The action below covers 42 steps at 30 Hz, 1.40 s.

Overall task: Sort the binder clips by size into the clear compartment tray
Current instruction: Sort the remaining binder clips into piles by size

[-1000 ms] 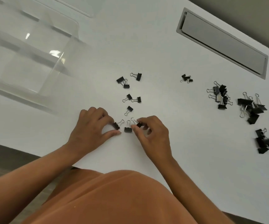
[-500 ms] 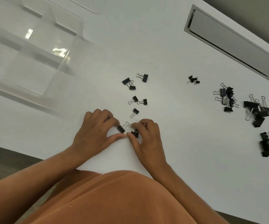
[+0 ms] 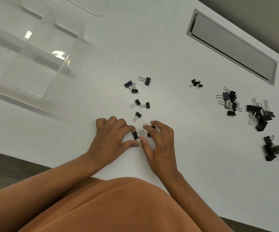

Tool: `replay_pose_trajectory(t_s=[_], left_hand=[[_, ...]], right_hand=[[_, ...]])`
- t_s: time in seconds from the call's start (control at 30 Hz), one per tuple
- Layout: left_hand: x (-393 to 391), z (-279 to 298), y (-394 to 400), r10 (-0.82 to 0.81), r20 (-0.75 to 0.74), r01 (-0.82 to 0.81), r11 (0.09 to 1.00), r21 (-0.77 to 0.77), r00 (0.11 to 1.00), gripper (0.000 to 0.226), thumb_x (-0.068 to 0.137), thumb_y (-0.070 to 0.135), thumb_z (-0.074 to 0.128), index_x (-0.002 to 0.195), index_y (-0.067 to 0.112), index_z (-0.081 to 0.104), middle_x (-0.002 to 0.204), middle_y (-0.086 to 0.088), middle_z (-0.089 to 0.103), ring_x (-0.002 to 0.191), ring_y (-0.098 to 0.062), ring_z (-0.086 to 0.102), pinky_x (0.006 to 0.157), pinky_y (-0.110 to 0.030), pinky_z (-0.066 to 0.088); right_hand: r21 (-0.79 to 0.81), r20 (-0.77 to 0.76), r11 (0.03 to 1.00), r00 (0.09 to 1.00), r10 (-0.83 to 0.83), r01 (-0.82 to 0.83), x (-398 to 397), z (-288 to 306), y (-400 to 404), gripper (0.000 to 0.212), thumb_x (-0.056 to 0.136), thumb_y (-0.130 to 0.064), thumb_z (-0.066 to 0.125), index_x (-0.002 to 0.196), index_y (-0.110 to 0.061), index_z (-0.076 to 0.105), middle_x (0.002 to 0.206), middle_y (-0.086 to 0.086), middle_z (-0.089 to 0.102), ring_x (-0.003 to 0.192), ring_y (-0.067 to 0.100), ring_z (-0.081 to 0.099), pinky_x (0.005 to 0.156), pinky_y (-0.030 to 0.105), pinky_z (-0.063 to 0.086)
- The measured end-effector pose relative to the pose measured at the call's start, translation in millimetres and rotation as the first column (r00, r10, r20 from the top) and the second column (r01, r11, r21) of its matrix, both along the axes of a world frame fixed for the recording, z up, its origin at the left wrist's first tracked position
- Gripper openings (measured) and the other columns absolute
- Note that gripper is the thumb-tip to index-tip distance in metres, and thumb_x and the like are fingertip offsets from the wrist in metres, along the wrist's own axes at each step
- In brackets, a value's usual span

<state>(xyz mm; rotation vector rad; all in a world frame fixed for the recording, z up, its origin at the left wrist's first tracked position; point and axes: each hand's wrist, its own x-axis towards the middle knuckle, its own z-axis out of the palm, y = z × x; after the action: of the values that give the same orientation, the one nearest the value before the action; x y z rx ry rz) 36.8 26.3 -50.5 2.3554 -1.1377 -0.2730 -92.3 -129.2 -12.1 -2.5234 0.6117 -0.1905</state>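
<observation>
Small black binder clips [image 3: 137,104] lie scattered on the white table [image 3: 168,56] just beyond my hands. My left hand [image 3: 112,136] pinches one small clip [image 3: 135,135] between thumb and fingertips. My right hand [image 3: 160,141] curls over two small clips [image 3: 151,130], fingers and thumb around them. The clear compartment tray [image 3: 65,64] stands at the far left, its near compartment holding nothing. Medium clips [image 3: 229,102] and large clips [image 3: 261,114] sit in piles at the right.
A tiny cluster of clips [image 3: 196,83] lies mid-right. Another pile of black clips [image 3: 271,149] sits near the right edge. A grey cable hatch [image 3: 232,46] is set into the table at the back. The table's front edge runs just below my wrists.
My right hand has gathered the clips beside my left hand and its fingers have lifted and spread slightly. The left hand keeps its clip in the same spot.
</observation>
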Motion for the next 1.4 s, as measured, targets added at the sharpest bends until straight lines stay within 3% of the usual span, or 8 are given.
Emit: replay_pose_trajectory(t_s=[0.23, 0.4, 0.5, 0.7, 0.9, 1.17, 1.3, 1.4], left_hand=[[29.5, -2.8, 21.6, -0.226, -0.072, 0.220, 0.971, -0.089, 0.971, 0.050, 0.091, 0.063, 0.059, 0.124, 0.028, 0.071, 0.099, 0.011, 0.057, 0.093, -0.014, 0.054, 0.088, -0.032, 0.032], [55.5, 3.3, 24.8, -0.197, -0.084, 0.182, 0.972, -0.151, 0.977, 0.030, 0.092, 0.041, 0.075, 0.111, 0.018, 0.075, 0.098, 0.005, 0.058, 0.088, -0.014, 0.055, 0.081, -0.022, 0.040], [65.4, 2.8, 7.5, -0.100, 0.057, 0.108, 0.980, -0.168, 0.993, 0.016, 0.097, 0.032, 0.073, 0.099, 0.016, 0.075, 0.093, 0.002, 0.061, 0.085, -0.022, 0.054, 0.078, -0.034, 0.044], [86.9, -2.7, -17.0, 0.177, 0.159, -0.159, 0.980, -0.122, 0.971, 0.009, 0.100, 0.025, 0.063, 0.101, 0.018, 0.070, 0.098, -0.004, 0.057, 0.093, -0.031, 0.052, 0.078, -0.042, 0.036], [83.6, -3.8, -19.1, 0.146, 0.226, -0.129, 0.988, -0.087, 0.963, 0.010, 0.100, 0.023, 0.060, 0.103, 0.016, 0.067, 0.098, -0.005, 0.055, 0.091, -0.032, 0.051, 0.076, -0.045, 0.037], [84.2, -3.3, -22.0, 0.177, 0.207, -0.167, 0.984, -0.063, 0.962, 0.019, 0.100, 0.028, 0.058, 0.112, 0.014, 0.060, 0.106, -0.007, 0.056, 0.093, -0.032, 0.052, 0.081, -0.044, 0.039], [83.7, -0.1, -23.7, 0.151, 0.254, -0.162, 0.986, 0.024, 0.955, 0.047, 0.103, 0.036, 0.048, 0.146, 0.016, 0.050, 0.131, -0.010, 0.055, 0.104, -0.034, 0.053, 0.084, -0.047, 0.041], [82.4, 0.5, -24.9, 0.091, 0.322, -0.124, 0.989, 0.083, 0.942, 0.059, 0.107, 0.034, 0.042, 0.164, 0.025, 0.029, 0.169, 0.000, 0.030, 0.119, -0.033, 0.048, 0.086, -0.047, 0.041]], right_hand=[[-0.154, 0.042, 0.979, 0.989, 0.141, -0.133, -0.9, -30.6, 11.1, 0.025, 0.103, -0.025, 0.068, 0.126, -0.022, 0.075, 0.142, 0.003, 0.065, 0.142, 0.033, 0.050, 0.116, 0.062, 0.034], [-0.096, 0.119, 0.990, 0.987, 0.112, -0.101, -7.2, -32.8, -7.5, 0.018, 0.097, -0.002, 0.071, 0.114, -0.006, 0.077, 0.132, 0.006, 0.071, 0.136, 0.032, 0.056, 0.113, 0.047, 0.046], [-0.088, 0.119, 0.995, 0.991, 0.057, -0.047, -12.9, -29.8, -26.1, 0.021, 0.096, 0.004, 0.070, 0.114, -0.003, 0.076, 0.133, 0.006, 0.070, 0.137, 0.029, 0.057, 0.115, 0.039, 0.046], [-0.094, 0.148, 0.995, 0.989, -0.019, 0.033, -6.2, -33.7, -60.8, 0.018, 0.101, 0.001, 0.064, 0.114, -0.003, 0.076, 0.132, 0.008, 0.070, 0.137, 0.027, 0.058, 0.115, 0.038, 0.047], [-0.178, 0.302, 0.982, 0.953, -0.011, 0.068, 20.6, -21.9, -69.6, 0.014, 0.088, 0.006, 0.068, 0.098, -0.001, 0.075, 0.118, 0.011, 0.072, 0.118, 0.035, 0.064, 0.100, 0.053, 0.049], [-0.037, 0.232, 0.995, 0.969, -0.083, 0.094, 86.1, 4.1, -24.5, 0.017, 0.093, -0.014, 0.065, 0.107, -0.018, 0.074, 0.105, -0.006, 0.072, 0.099, 0.020, 0.064, 0.089, 0.040, 0.044], [-0.066, 0.079, 0.994, 0.994, -0.076, 0.081, 133.5, -3.6, -28.4, 0.027, 0.096, -0.037, 0.069, 0.117, -0.022, 0.072, 0.111, -0.003, 0.070, 0.103, 0.023, 0.061, 0.089, 0.042, 0.042], [-0.046, 0.009, 0.997, 0.998, -0.067, 0.068, 150.8, -11.5, -31.6, 0.025, 0.096, -0.038, 0.068, 0.114, -0.021, 0.073, 0.108, 0.001, 0.068, 0.103, 0.027, 0.061, 0.090, 0.045, 0.045]])
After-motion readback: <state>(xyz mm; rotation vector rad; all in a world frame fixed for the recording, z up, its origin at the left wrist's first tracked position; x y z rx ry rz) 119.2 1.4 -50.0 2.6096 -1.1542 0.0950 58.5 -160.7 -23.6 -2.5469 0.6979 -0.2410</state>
